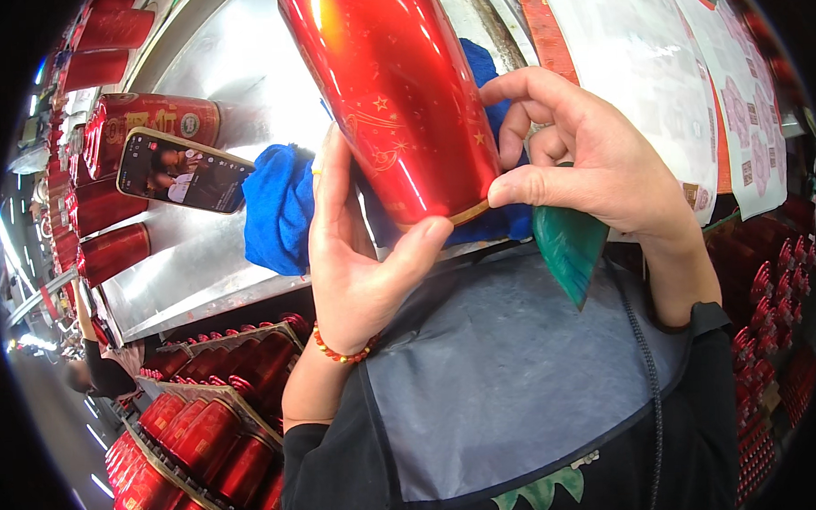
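A glossy red metal thermos flask shell (412, 102), tapered and printed with fine gold stars and swirls, lies tilted with its gold-rimmed end towards me. My left hand (358, 248) grips that end from the left, thumb at the rim and fingers along the side. On the other side, my right hand (584, 150) presses its thumb to the rim, with its fingers bent near the wall. A green pointed scraper (571, 245) sticks out below my right palm, tucked in the curled fingers. Under the shell is a bunched blue cloth (281, 210).
A phone (185, 170) leans against a printed red shell (165, 115) on the metal worktop (192, 249). Printed decal sheets (640, 76) lie at right. Trays of red shells (198, 433) stand at lower left, more red parts (769, 305) at right. Another person (106, 364) is at far left.
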The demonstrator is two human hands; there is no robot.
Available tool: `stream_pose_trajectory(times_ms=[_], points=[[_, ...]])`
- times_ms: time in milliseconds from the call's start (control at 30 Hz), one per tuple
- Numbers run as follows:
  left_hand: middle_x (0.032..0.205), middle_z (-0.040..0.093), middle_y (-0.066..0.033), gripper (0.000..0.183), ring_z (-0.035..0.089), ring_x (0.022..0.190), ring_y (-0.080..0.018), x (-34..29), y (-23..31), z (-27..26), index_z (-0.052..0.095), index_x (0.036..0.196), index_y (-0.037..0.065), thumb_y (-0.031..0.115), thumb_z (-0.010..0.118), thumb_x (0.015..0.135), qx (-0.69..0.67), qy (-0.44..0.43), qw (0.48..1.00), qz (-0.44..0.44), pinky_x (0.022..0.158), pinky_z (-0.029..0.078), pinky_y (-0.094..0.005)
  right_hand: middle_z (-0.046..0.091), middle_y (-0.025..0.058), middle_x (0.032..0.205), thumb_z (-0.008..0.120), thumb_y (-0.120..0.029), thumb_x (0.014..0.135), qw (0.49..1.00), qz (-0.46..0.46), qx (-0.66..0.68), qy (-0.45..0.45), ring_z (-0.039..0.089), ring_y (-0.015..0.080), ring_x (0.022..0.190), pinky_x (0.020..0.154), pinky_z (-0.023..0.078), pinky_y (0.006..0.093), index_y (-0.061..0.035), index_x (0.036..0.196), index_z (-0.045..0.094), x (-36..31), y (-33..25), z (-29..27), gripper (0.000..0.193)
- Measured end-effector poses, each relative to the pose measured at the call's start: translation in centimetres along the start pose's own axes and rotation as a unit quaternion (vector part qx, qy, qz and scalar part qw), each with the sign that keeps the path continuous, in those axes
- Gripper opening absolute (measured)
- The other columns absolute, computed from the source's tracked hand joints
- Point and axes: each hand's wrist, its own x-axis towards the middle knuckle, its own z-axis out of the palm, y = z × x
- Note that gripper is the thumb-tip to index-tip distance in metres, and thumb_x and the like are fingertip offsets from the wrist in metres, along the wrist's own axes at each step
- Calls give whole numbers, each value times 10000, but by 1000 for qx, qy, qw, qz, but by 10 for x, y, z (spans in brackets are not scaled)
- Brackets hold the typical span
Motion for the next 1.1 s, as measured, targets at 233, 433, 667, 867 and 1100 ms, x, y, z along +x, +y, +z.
stream_pose_trajectory(times_ms=[233,433,667,867,1100], points=[[1176,702,-178,431,665,1093,-348,-32,-17,-34,725,1178,-4,144,835,788,431,-22,806,406,935,549,-432,613,29,889,867,-196,831,999,-32,-18,19,486,23,596,526,376,194,36,1338,534,1,6,0,650],[1119,730,-117,363,670,995,-260,-19,-16,-22,805,1029,91,45,821,668,437,-32,756,486,789,588,-327,595,23,929,860,-120,815,1000,-6,-8,2,491,8,618,560,394,168,34,1368,514,2,-1,0,670],[1092,756,12,292,653,983,-225,-3,-1,-2,829,959,140,107,818,669,459,-49,729,506,759,570,-289,621,22,928,850,-124,831,997,8,-71,-21,488,-3,620,567,389,153,19,1393,512,3,-12,-7,671],[1128,737,-150,239,674,1024,-272,-14,-10,-22,795,1042,61,87,754,808,418,-59,766,485,840,594,-343,708,82,984,778,-301,913,977,-61,-206,3,682,118,900,801,551,255,23,1432,520,62,-22,-62,664],[1136,725,-153,288,689,1041,-302,-22,-15,-27,783,1057,37,15,740,774,396,-34,796,457,881,594,-358,631,-29,718,846,-570,771,989,-47,8,-142,601,8,581,465,417,113,-24,1287,624,118,-12,-44,783]])
